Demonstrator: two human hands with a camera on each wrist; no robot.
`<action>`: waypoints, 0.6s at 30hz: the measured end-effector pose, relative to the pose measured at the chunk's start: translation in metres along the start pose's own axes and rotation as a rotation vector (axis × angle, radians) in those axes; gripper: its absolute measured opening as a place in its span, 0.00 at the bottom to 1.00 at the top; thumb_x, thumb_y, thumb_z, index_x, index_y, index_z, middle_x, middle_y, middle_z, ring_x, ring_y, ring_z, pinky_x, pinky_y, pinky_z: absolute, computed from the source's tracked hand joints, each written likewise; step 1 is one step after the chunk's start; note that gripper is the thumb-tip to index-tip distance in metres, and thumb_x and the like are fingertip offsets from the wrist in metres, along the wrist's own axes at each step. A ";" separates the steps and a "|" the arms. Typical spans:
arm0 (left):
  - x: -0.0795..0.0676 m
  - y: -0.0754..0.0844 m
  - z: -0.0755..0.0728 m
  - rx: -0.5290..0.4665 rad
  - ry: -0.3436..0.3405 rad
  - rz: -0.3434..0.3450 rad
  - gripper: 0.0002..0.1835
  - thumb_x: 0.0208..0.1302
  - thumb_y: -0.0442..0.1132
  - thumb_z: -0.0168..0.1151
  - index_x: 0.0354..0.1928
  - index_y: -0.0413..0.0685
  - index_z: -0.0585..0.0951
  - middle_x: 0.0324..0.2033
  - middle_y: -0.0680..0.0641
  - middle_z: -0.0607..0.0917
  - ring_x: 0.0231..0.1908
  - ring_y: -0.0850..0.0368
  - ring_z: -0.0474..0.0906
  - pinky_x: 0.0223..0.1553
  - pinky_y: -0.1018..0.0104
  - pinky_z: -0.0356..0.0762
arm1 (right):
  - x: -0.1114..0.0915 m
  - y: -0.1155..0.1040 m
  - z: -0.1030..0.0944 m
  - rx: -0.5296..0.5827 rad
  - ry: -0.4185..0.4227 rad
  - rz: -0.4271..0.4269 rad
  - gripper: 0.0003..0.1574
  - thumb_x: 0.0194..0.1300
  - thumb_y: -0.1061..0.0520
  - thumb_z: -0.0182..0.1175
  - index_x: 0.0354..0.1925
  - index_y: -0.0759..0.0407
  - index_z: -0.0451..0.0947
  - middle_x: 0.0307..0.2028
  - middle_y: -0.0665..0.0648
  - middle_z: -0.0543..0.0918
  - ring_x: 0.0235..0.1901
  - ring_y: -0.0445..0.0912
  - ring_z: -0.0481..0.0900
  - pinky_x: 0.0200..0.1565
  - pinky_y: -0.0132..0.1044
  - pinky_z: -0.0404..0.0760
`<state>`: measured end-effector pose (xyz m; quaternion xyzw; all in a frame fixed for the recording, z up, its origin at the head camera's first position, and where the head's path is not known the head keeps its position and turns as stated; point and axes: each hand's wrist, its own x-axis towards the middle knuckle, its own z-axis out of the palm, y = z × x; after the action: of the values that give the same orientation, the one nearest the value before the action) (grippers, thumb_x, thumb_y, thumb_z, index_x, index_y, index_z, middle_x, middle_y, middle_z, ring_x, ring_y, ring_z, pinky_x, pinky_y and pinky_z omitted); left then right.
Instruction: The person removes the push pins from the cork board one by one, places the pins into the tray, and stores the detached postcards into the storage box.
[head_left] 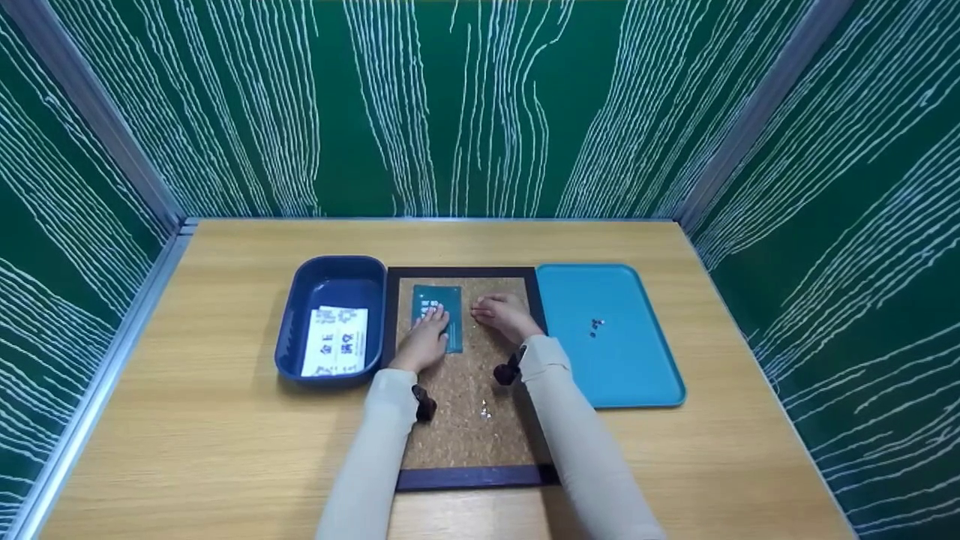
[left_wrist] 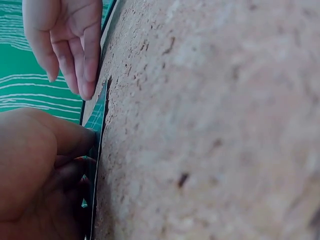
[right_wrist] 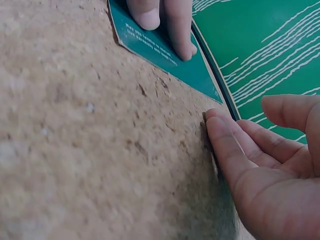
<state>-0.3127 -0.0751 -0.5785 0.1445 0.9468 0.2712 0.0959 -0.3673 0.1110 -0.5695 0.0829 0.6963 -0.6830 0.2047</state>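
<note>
A green card (head_left: 454, 330) with white print lies on the framed cork board (head_left: 480, 375). My left hand (head_left: 424, 341) rests on the card with its fingers spread over it. In the right wrist view, that hand's fingertips (right_wrist: 150, 17) touch the card's printed face. To the right of the card is my right hand (head_left: 508, 316), its fingertips at the cork. The right wrist view shows the right hand's fingers (right_wrist: 227, 145) together, with the thumb apart and no held thing visible. Small clear pieces (head_left: 485, 410) sit lower on the board.
Left of the board stands a dark blue basin (head_left: 283, 352) holding white printed cards (head_left: 335, 341). A light blue tray (head_left: 622, 375) lies to the right, with several small dark pieces (head_left: 596, 326) on it. Green patterned walls (head_left: 480, 112) enclose the table (head_left: 210, 420).
</note>
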 end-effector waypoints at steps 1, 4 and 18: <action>0.000 0.000 0.000 0.000 -0.002 -0.003 0.26 0.74 0.37 0.45 0.71 0.38 0.61 0.73 0.40 0.56 0.74 0.45 0.48 0.75 0.52 0.45 | 0.001 0.001 0.001 0.003 -0.002 -0.001 0.21 0.71 0.61 0.51 0.58 0.72 0.69 0.50 0.64 0.80 0.48 0.47 0.82 0.57 0.38 0.79; 0.000 0.000 0.001 -0.007 -0.003 -0.009 0.26 0.74 0.38 0.44 0.71 0.39 0.61 0.73 0.41 0.56 0.75 0.46 0.47 0.75 0.52 0.45 | 0.003 0.002 0.005 0.019 -0.017 -0.009 0.21 0.71 0.63 0.49 0.59 0.73 0.68 0.50 0.65 0.80 0.47 0.46 0.81 0.57 0.38 0.78; -0.002 0.000 0.000 -0.004 0.004 0.007 0.26 0.74 0.38 0.44 0.71 0.37 0.61 0.73 0.40 0.55 0.75 0.45 0.47 0.75 0.52 0.45 | -0.002 0.002 0.014 0.047 -0.036 -0.015 0.22 0.71 0.63 0.47 0.60 0.74 0.68 0.54 0.69 0.78 0.51 0.50 0.81 0.57 0.38 0.78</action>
<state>-0.3105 -0.0761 -0.5787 0.1470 0.9460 0.2735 0.0936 -0.3619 0.0981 -0.5703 0.0703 0.6768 -0.7020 0.2102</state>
